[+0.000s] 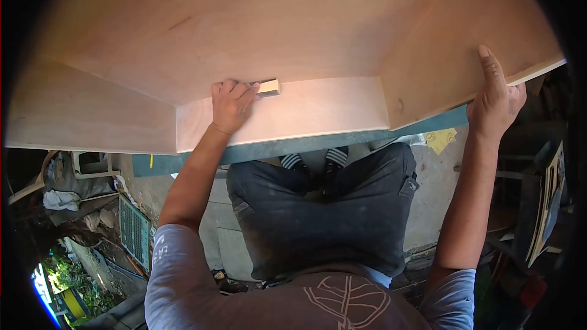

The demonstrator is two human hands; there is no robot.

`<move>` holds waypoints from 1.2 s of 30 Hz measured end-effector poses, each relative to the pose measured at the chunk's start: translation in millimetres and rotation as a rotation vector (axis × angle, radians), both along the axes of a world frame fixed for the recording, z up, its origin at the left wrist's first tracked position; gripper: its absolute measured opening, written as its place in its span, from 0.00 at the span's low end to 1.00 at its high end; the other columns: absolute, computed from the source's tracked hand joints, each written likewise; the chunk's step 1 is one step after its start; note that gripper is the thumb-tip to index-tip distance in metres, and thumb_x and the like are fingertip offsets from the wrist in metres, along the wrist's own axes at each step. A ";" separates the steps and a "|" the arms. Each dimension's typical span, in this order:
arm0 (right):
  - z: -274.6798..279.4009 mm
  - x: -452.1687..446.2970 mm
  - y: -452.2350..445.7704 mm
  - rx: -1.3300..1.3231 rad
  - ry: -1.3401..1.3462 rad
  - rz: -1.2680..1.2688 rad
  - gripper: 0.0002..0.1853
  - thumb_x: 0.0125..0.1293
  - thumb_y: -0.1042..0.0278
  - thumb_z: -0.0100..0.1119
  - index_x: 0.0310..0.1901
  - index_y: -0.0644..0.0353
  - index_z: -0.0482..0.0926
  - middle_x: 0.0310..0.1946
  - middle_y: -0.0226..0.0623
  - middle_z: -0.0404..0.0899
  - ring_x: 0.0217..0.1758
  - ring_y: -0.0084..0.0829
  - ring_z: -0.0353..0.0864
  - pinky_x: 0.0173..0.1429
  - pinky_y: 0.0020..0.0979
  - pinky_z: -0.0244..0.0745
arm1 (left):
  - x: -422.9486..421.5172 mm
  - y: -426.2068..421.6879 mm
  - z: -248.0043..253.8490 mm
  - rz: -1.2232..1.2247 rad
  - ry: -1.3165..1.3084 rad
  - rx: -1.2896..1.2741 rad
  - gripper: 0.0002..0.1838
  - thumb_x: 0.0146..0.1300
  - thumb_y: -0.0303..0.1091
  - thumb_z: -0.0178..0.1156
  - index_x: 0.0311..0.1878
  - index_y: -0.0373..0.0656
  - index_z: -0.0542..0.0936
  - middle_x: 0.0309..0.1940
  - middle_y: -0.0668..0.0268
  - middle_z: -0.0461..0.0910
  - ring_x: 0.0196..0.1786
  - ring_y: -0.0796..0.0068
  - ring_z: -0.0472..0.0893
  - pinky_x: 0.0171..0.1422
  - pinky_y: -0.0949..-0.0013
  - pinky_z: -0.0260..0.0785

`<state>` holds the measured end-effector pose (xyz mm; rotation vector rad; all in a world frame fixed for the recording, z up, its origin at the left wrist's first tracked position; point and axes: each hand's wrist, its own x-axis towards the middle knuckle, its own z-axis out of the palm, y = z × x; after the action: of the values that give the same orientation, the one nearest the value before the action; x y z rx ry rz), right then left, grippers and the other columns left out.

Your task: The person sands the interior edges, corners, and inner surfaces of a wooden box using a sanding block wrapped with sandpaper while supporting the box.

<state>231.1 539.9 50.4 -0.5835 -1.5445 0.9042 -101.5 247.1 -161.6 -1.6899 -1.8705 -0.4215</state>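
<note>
A large open wooden box or cabinet point(275, 36) with pale, smooth panels lies across the top of the head view. Inside it, my left hand point(233, 105) grips a small light block with a dark face point(269, 88), which sits against the inner corner of the near side panel point(306, 110). The fingers cover the block's left part. My right hand point(496, 101) holds the edge of the right side panel point(452, 55), thumb on the inner face and fingers curled around the outside, partly hidden.
A blue-green surface point(244, 154) runs under the box's near edge. My legs point(324, 214) are just below it. A yellow paper piece point(441, 139) lies at the right. On the left floor are a green crate-like grid point(134, 232) and a white cloth point(61, 200); boards point(548, 201) stand at the right.
</note>
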 end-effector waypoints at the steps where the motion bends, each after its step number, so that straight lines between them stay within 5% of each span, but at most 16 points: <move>1: 0.6 -0.8 -0.9 0.004 -0.010 0.000 0.12 0.68 0.71 0.72 0.47 0.72 0.86 0.44 0.39 0.88 0.47 0.28 0.86 0.57 0.28 0.77 | -1.0 3.1 -3.2 -0.033 -0.032 0.026 0.17 0.53 0.34 0.71 0.48 0.48 0.88 0.35 0.74 0.78 0.45 0.67 0.77 0.47 0.54 0.60; 7: 5.3 -4.7 4.6 -0.027 0.121 0.087 0.13 0.66 0.78 0.72 0.50 0.74 0.84 0.47 0.41 0.87 0.49 0.30 0.85 0.60 0.28 0.77 | 77.3 123.4 -14.2 -0.244 -0.153 0.102 0.06 0.58 0.31 0.62 0.37 0.45 0.85 0.40 0.71 0.81 0.51 0.65 0.76 0.57 0.57 0.66; 10: 1.1 -0.7 9.7 -0.073 0.116 0.085 0.15 0.66 0.78 0.72 0.52 0.74 0.84 0.49 0.41 0.86 0.50 0.31 0.85 0.61 0.29 0.77 | 74.2 119.0 -11.7 -0.255 -0.203 0.032 0.06 0.58 0.32 0.62 0.37 0.45 0.85 0.40 0.72 0.81 0.51 0.66 0.76 0.58 0.58 0.66; 15: 0.4 -1.2 5.4 -0.057 0.103 0.092 0.15 0.67 0.79 0.71 0.53 0.74 0.83 0.49 0.42 0.87 0.51 0.32 0.86 0.62 0.30 0.78 | -16.3 -9.8 1.2 -0.070 -0.035 0.060 0.12 0.51 0.34 0.73 0.41 0.48 0.89 0.34 0.75 0.81 0.43 0.68 0.77 0.46 0.54 0.61; 18: 4.0 -0.7 3.6 -0.041 0.097 0.095 0.15 0.67 0.79 0.71 0.53 0.74 0.83 0.50 0.42 0.86 0.52 0.33 0.86 0.62 0.30 0.77 | -17.4 -4.6 -2.5 -0.129 -0.089 0.081 0.12 0.49 0.33 0.73 0.39 0.47 0.87 0.33 0.74 0.79 0.43 0.67 0.77 0.44 0.56 0.61; 23: 2.3 -0.8 11.5 -0.045 0.113 0.106 0.15 0.66 0.79 0.71 0.53 0.73 0.83 0.50 0.43 0.86 0.52 0.33 0.85 0.62 0.31 0.77 | 60.0 110.7 -17.0 -0.311 -0.216 0.088 0.09 0.56 0.31 0.66 0.40 0.44 0.86 0.38 0.70 0.80 0.47 0.63 0.77 0.55 0.54 0.69; 30: 1.6 -0.5 12.0 -0.079 0.076 0.035 0.16 0.66 0.80 0.70 0.54 0.73 0.82 0.51 0.42 0.85 0.52 0.33 0.85 0.62 0.30 0.77 | -20.3 -11.6 3.1 -0.142 -0.039 0.033 0.13 0.51 0.31 0.70 0.42 0.41 0.87 0.36 0.68 0.80 0.44 0.63 0.78 0.51 0.57 0.69; 36: 1.6 -2.6 8.1 -0.050 0.115 0.105 0.15 0.67 0.80 0.70 0.53 0.73 0.82 0.49 0.42 0.86 0.52 0.33 0.85 0.62 0.30 0.78 | 7.6 50.9 -15.9 -0.341 -0.144 0.083 0.11 0.54 0.30 0.68 0.40 0.38 0.85 0.33 0.65 0.78 0.42 0.61 0.77 0.50 0.57 0.72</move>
<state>228.5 547.9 52.0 -0.4811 -1.4633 1.0413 -93.9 298.1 -177.5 -1.9710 -1.6345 -0.7644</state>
